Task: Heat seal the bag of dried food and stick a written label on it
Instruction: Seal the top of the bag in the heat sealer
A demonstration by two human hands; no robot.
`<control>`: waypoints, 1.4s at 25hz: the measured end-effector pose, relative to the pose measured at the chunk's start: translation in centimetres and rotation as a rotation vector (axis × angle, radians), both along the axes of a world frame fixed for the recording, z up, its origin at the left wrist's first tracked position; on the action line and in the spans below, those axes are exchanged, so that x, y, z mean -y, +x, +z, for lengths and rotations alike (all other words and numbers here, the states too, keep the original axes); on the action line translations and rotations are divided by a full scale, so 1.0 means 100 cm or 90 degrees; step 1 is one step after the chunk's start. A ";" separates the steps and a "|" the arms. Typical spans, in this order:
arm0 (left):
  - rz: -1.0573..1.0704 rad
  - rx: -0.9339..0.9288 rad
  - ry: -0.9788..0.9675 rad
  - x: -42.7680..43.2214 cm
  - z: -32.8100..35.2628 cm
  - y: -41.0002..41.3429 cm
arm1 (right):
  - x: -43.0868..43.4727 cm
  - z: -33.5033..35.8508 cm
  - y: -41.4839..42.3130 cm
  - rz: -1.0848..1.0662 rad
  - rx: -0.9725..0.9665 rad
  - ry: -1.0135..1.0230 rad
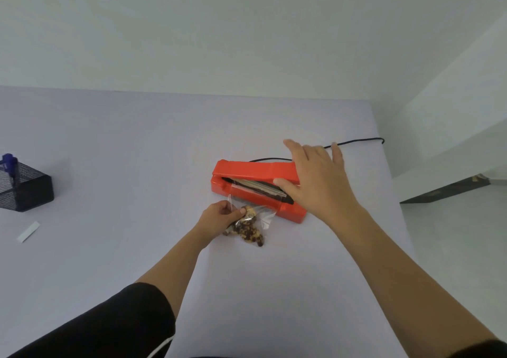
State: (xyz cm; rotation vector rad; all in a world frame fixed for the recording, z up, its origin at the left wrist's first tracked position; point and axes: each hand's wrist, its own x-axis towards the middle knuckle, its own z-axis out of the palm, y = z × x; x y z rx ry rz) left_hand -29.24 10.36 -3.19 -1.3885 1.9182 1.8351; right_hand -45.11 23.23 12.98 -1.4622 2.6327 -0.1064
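1. Clearly, the left hand has its fingers pinched on the clear bag near its open top, which lies in the sealer's mouth.
2. Over the red sealer the right hand hovers, fingers spread flat, palm over the raised lid.
3. That bag looks light, thin, slippery and floppy, lumpy with brown dried bits; I'd hold it by the empty film near the top.
4. Farther off on the smooth pale desk: a white label strip, a black mesh holder, a blue pen.
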 end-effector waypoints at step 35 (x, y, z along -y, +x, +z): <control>0.003 0.123 -0.275 -0.004 0.055 -0.031 | -0.043 -0.121 -0.010 -0.137 0.315 0.027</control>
